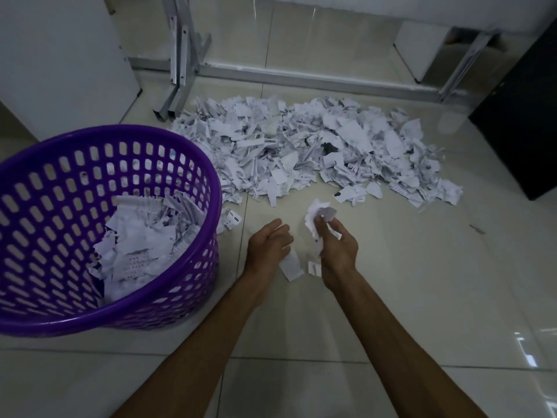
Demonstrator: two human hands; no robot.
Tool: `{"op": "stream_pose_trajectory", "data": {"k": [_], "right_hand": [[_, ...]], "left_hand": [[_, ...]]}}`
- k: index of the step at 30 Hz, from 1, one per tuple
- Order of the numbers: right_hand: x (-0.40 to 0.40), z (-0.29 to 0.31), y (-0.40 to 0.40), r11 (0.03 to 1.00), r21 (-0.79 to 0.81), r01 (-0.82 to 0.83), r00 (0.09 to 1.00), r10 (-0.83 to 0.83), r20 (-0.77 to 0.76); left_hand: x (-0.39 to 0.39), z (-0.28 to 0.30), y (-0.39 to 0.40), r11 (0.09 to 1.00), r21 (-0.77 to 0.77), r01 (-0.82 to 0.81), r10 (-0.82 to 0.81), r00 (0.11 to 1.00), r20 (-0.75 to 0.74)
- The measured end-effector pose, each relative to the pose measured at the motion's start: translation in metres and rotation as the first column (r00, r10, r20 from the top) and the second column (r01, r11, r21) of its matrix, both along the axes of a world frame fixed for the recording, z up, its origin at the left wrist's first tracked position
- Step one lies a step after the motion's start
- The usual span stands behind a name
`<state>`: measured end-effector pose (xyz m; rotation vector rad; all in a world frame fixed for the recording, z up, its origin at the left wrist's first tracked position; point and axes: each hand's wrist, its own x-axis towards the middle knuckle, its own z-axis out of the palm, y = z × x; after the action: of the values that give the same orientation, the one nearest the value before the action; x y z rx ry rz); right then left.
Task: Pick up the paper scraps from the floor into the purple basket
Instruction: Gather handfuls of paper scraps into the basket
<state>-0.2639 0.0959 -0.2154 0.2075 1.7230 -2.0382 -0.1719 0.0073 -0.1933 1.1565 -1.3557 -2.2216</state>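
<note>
A purple basket [193, 164] with a perforated wall stands on the floor at the left, partly filled with white paper scraps [141, 239]. A broad pile of paper scraps [316, 146] covers the tiles ahead. My right hand [339, 248] grips a small bunch of scraps [319, 214] just in front of the pile. My left hand [269, 244] hovers beside it, fingers loosely curled, with a scrap [291, 265] showing under its palm; whether it holds that scrap is unclear. A small scrap [313, 267] lies between my wrists.
A metal frame leg [180, 55] and floor rail [316, 78] run behind the pile. A white cabinet [60, 55] stands at the back left, a black box [524, 116] at the right. A few stray scraps [230, 220] lie by the basket.
</note>
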Motion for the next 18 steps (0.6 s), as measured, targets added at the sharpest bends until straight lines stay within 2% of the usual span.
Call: {"op": "stream_pose_trajectory", "data": {"k": [5, 14, 18], "right_hand": [[-0.006, 0.054, -0.002, 0.977, -0.211, 0.008, 0.997, 0.009, 0.078], [0.01, 0.16, -0.053, 0.912, -0.399, -0.097, 0.99, 0.128, 0.051], [0.035, 0.185, -0.087, 0.881, -0.452, -0.143, 0.98, 0.189, 0.058]], "left_hand": [[-0.012, 0.051, 0.007, 0.997, -0.061, 0.049, -0.054, 0.996, -0.075], [0.004, 0.147, -0.028, 0.966, -0.248, 0.077, -0.122, 0.977, -0.172], [0.027, 0.174, -0.062, 0.967, -0.254, 0.027, -0.072, 0.983, -0.167]]}}
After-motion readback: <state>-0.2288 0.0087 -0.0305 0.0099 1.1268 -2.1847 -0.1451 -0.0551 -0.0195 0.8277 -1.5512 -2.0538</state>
